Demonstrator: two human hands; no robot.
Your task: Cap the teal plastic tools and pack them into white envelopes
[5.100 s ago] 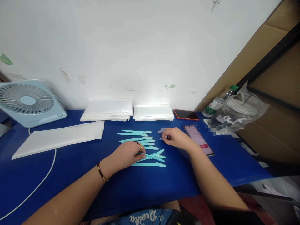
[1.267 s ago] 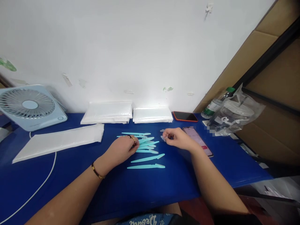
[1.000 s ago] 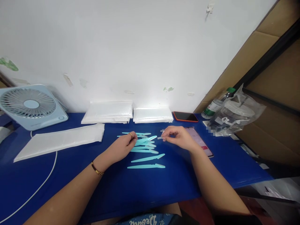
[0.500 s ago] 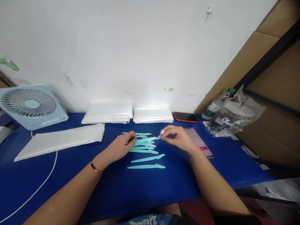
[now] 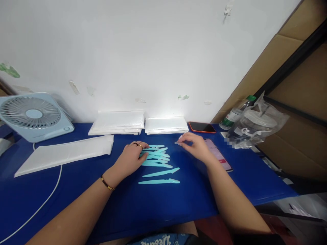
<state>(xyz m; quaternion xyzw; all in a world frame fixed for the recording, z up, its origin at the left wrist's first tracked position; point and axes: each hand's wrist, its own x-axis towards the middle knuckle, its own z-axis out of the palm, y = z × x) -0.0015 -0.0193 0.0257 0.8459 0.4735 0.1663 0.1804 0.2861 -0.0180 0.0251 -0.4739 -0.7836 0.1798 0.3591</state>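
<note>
Where two hands [image 5: 133, 156] [image 5: 196, 147] work, at least eight turquoise sticks [image 5: 157, 165] lie.

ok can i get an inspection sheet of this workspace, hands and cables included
Surface: smooth blue tabletop
Job's things: teal razor-like tools, several crossed; small clear piece
Clutter: fan, white packets, red-edged phone, lit phone, bottle, bagged cup
Grip: left hand over the tools' left ends, right hand at the clear piece; hold unclear for both
Cables: white cable passes under the long packet
Surroundings: white wall with stuck-on scraps; cardboard at right
</note>
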